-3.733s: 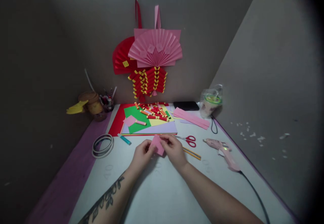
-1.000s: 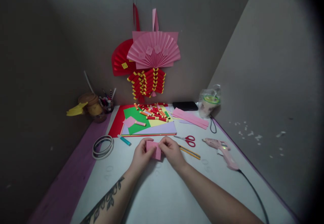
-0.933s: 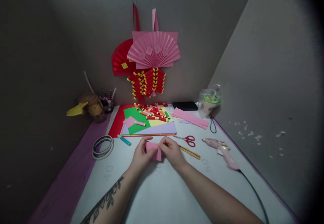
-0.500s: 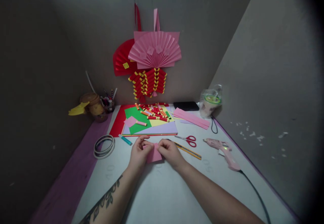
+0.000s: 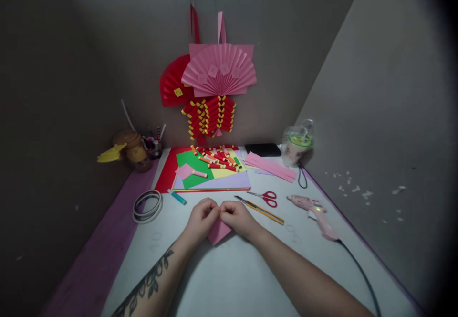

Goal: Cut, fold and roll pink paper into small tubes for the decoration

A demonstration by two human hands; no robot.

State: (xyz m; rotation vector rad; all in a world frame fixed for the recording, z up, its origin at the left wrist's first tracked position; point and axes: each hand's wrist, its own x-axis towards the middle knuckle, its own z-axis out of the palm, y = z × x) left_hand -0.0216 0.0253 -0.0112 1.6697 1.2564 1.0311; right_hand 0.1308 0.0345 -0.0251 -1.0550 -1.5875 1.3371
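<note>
Both hands meet over the near middle of the white table. My left hand is closed on the upper left part of a small pink paper square. My right hand pinches the same paper from the right, its thumb and fingers close against those of the left. One corner of the paper points down towards me; its top edge is hidden behind the fingers. Just beyond the right hand lies a yellow utility knife, with red-handled scissors behind it.
Tape rolls and a teal glue stick lie left. A pink hot glue gun with a cord is right. Behind are coloured paper sheets, small paper rolls, pink strips and a cup. Paper fans hang on the wall.
The pink paper has turned so that a corner points towards me. My hands have come together at its top, and the left fingers, more spread before, have curled in.
</note>
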